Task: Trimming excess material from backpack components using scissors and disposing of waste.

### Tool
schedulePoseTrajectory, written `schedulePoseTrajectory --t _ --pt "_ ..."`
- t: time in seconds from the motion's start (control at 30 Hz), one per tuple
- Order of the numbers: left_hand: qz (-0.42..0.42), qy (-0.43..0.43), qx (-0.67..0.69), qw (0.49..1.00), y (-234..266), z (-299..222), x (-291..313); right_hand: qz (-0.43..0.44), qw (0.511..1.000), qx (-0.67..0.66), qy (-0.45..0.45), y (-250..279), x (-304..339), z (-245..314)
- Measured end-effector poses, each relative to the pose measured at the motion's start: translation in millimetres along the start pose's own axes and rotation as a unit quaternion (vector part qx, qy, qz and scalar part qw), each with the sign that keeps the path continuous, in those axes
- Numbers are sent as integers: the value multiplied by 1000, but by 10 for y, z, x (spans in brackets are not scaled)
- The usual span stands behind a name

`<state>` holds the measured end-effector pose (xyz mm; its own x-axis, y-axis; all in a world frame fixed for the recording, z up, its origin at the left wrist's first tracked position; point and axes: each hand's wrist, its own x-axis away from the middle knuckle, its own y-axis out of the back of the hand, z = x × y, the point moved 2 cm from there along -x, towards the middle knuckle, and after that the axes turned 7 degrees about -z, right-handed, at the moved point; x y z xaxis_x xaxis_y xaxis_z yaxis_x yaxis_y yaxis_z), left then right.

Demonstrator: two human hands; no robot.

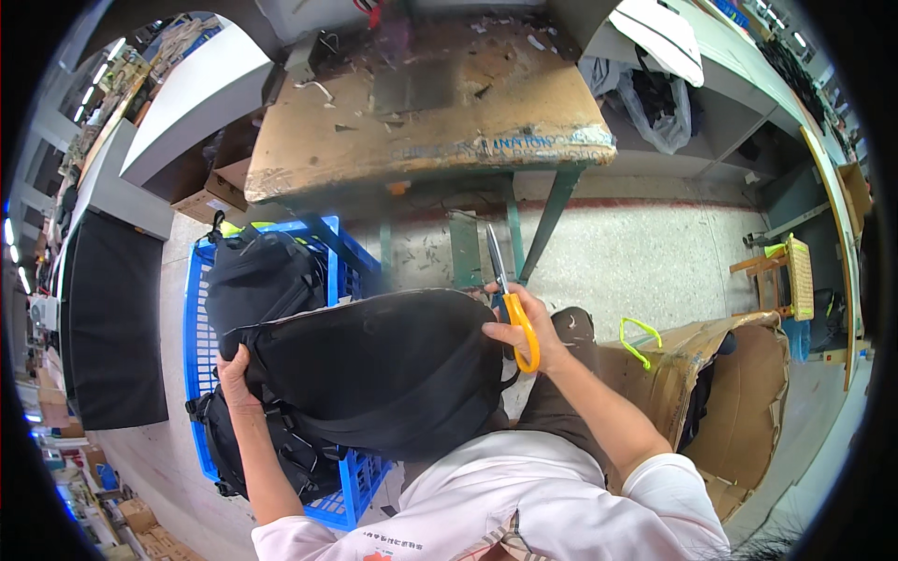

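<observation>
A large black fabric bag [383, 360] is stretched out in front of my body, over my lap. Its upper edge shows a thin pale line. My left hand [238, 381] is closed on the bag's left end, thumb on top. At the opposite end, my right hand [547, 332] grips scissors [522, 335] with yellow-orange handles. The blades point away from me, up past the bag's edge. Fingers of that hand lie against the bag's right end; whether they also pinch the fabric I cannot tell.
A blue plastic crate [198, 327] at my left holds black backpacks [262, 276]. Ahead stands a worn cardboard-topped table [430, 122] with scraps. At my right are a cardboard box [748, 402], a neon-yellow strap [638, 344] and a small wooden stool [790, 280].
</observation>
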<state>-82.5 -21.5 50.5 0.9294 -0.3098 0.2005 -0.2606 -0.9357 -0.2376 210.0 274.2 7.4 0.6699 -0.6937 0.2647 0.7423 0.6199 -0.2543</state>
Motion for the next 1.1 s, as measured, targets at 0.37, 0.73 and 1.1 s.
schedulePoseTrajectory --t 0.37,0.73,1.1 --pt "20 -252 -194 948 -1220 -2124 -546 -135 966 -189 111 -1125 -687 1053" --pt "55 -306 -201 929 -1880 -2566 -1181 -146 928 -343 22 -1328 -1228 1397" --pt "39 -304 -223 925 -2041 -2514 -1326 -171 921 -349 35 -1266 -1343 1348"
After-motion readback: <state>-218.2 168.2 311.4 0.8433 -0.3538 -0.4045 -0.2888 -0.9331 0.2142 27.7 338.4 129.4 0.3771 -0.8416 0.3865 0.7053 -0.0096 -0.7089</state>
